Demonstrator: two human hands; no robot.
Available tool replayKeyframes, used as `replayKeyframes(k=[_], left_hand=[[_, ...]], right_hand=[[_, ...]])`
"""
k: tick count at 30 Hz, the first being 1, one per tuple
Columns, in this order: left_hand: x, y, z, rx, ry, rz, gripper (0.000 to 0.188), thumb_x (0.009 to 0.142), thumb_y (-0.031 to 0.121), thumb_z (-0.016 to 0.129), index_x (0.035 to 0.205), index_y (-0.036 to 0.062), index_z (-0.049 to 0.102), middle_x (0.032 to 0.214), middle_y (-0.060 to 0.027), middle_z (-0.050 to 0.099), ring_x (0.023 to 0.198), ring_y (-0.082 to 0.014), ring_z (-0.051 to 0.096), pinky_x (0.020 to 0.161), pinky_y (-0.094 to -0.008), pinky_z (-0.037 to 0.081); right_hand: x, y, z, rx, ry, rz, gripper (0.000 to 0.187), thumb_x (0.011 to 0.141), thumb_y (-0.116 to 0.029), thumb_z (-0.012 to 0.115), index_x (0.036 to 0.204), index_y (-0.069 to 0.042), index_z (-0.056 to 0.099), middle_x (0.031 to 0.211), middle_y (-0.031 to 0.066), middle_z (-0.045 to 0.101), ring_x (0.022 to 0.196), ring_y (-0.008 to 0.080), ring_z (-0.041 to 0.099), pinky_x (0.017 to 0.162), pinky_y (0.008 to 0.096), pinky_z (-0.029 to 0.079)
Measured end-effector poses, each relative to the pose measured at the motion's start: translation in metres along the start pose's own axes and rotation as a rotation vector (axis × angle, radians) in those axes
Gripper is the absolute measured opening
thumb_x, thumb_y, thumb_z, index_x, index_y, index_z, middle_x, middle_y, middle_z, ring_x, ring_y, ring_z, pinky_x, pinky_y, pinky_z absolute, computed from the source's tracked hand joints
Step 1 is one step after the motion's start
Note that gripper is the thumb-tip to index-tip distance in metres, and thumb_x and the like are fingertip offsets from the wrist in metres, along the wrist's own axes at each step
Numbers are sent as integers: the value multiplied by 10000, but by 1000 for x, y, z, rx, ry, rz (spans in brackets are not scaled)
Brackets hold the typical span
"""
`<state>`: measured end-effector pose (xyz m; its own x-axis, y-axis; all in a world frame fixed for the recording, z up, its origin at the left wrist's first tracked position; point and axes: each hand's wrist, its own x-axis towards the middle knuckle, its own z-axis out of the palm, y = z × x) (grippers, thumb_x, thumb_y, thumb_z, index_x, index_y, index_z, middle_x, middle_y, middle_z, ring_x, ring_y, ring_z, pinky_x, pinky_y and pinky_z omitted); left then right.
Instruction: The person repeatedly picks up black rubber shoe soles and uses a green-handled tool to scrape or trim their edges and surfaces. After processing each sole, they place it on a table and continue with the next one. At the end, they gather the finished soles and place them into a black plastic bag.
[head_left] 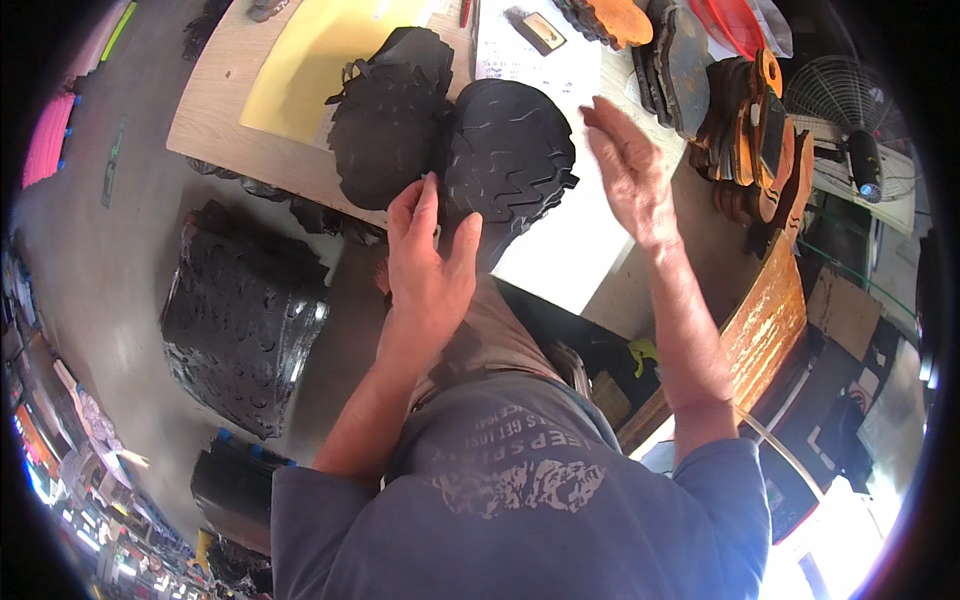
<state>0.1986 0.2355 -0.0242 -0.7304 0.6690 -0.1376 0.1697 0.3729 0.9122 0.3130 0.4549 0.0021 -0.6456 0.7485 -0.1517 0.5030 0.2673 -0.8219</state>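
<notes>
Two dark stacks of black rubber shoe soles lie side by side at the near edge of the table. The left stack [385, 140] is uneven, with jagged edges sticking out. A sole with a zigzag tread tops the right stack [508, 150]. My left hand [430, 255] is at the near ends of the stacks, its thumb and fingers apart; whether the fingertips touch the rubber is hard to tell. To the right of the stacks, my right hand [632, 180] hangs over white paper with its fingers stretched out and nothing in it.
A yellow sheet [290, 95] and white papers [560, 255] cover parts of the wooden table [205, 110]. Sole-shaped templates [735, 140] crowd the right side, near a red bowl [728, 25] and a fan [860, 150]. A plastic-wrapped black bundle [245, 315] stands on the floor at left.
</notes>
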Motion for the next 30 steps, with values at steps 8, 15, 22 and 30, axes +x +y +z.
replayKeyframes(k=[8,15,22,30], left_hand=[[4,-9,5,20,93,237,418,934,62,742,1327,-26,628,1315,-168,579,1179,-268,586,996,-369,491],[5,-14,12,-103,141,322,436,891,21,773,1297,-5,617,1315,-155,584,1168,-259,591,990,-361,494],[-1,-9,5,-162,143,431,400,885,6,754,1249,-7,591,1298,-160,595,1165,-268,573,1002,-364,467],[-3,-9,9,-571,-13,272,431,913,-99,687,1314,-28,544,1299,-128,588,1165,-174,586,1016,-311,472]], right_hand=[[-33,-26,41,-175,135,-168,678,827,-248,848,1368,58,576,1310,260,644,1224,374,634,1055,429,508],[-21,-26,40,-10,128,107,853,757,-258,890,1464,11,496,1282,277,639,1171,346,655,1020,407,527],[-33,-14,40,337,203,-166,872,766,15,880,1523,-44,451,1238,49,583,1128,167,597,1016,318,485],[-39,-29,31,672,114,-79,838,800,40,848,1517,26,415,1295,138,599,1219,230,600,1057,361,492]])
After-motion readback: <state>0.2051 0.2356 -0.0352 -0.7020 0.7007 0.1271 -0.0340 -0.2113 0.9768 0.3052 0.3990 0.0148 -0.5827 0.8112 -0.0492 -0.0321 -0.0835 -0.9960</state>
